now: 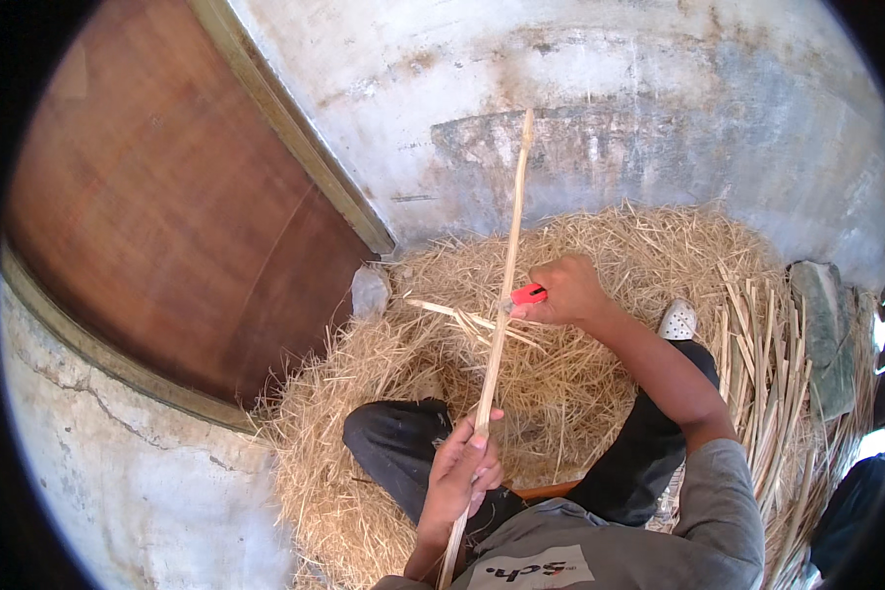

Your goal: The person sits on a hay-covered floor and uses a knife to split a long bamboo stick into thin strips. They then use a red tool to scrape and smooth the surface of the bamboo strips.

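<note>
A long, pale wooden or bamboo strip (514, 216) runs from my lap up toward the wall, tilted slightly to the right. My left hand (459, 470) is closed around its lower part, above my left thigh. My right hand (570, 290) grips a red-handled utility knife (530, 294), whose blade end meets the strip near its middle. Just left of the strip, a few thin split pieces (452, 313) lie over the straw. The blade's contact with the strip is too small to make out in detail.
Loose straw shavings (383, 374) cover the ground around my bent legs. On the right lies a bundle of long strips (767, 393) beside a grey-green stone slab (823, 334). A weathered wall (600, 79) rises ahead, and a brown door panel (187, 197) stands at left.
</note>
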Tool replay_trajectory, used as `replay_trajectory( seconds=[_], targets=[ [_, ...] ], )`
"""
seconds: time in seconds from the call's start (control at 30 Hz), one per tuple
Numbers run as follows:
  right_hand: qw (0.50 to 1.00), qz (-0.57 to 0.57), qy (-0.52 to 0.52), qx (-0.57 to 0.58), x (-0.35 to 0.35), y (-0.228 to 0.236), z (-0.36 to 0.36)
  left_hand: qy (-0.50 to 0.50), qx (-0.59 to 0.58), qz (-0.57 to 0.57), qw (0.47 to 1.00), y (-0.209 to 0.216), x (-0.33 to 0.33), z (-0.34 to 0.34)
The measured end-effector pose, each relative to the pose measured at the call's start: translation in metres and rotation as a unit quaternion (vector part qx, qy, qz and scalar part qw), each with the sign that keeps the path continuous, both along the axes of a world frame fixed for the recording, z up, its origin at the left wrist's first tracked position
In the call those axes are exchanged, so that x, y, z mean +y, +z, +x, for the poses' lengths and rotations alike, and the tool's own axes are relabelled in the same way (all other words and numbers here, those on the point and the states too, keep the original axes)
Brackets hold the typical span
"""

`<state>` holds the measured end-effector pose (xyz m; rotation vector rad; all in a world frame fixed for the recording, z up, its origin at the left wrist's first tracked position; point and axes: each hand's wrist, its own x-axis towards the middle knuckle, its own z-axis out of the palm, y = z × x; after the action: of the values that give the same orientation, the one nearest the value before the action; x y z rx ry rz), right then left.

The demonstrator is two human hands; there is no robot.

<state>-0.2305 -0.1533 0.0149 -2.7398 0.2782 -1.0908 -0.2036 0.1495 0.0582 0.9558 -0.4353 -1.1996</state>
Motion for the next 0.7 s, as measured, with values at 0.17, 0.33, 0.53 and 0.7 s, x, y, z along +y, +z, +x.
replay_trajectory(
  seconds=[0.17, 0.33, 0.53, 0.7],
  targets=[
    [0.99, 0.111, -0.081, -0.006, -0.02, 0.01, 0.006, -0.004, -0.04, 0.015, 0.999, 0.002, 0.001, -0.002],
    [0.929, 0.258, -0.197, 0.175, -0.052, 0.032, -0.005, -0.01, -0.006, 0.044, 0.999, 0.0, 0.014, -0.015],
    [0.997, 0.053, -0.004, 0.059, 0.027, 0.011, 0.002, 0.026, -0.023, -0.006, 0.999, 0.007, 0.017, 0.0],
    [0.979, 0.139, -0.122, 0.088, -0.022, 0.004, 0.002, 0.0, -0.022, 0.005, 1.0, 0.001, 0.013, -0.007]
  ],
)
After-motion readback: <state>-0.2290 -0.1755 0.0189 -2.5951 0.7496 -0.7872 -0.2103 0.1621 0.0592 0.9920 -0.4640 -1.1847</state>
